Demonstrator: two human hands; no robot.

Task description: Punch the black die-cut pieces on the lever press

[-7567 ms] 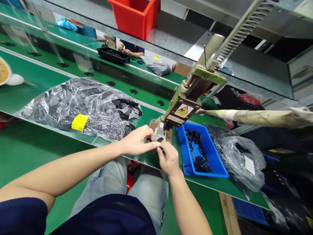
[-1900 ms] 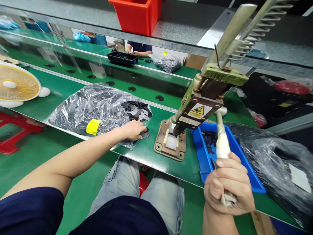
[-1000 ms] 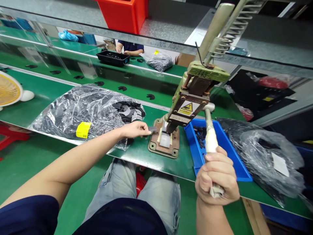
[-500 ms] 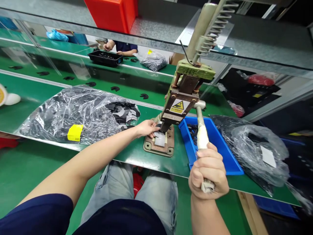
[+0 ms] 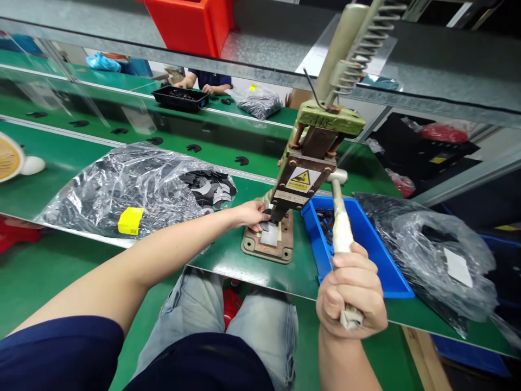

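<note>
My right hand [image 5: 353, 290] is wrapped round the taped lever handle [image 5: 342, 231] of a hand press [image 5: 303, 168]. At the press base [image 5: 266, 251], my left hand [image 5: 253, 214] pinches a small dark flat piece [image 5: 265, 224] beside the ram's lower end. A pale plate [image 5: 269, 234] lies on the base just under that piece. Fingers and ram partly hide the piece. Left of my left hand, a clear plastic bag [image 5: 101, 184] spills dark curved pieces [image 5: 211, 187]. Right of the press, a blue bin [image 5: 380, 266] holds several dark pieces [image 5: 325, 222].
Dark curved parts lie in a row on the green conveyor belt [image 5: 220, 146] behind. A metal shelf [image 5: 264, 43] with a red bin [image 5: 191, 27] crosses above. Plastic wrapping [image 5: 443, 260] covers the right side. Across the line, another person's hands [image 5: 209, 88] are near a black tray [image 5: 181, 103].
The whole view has shifted slightly, with things appearing a little further right. Both hands keep their grips, and the lever stays at about the same angle.
</note>
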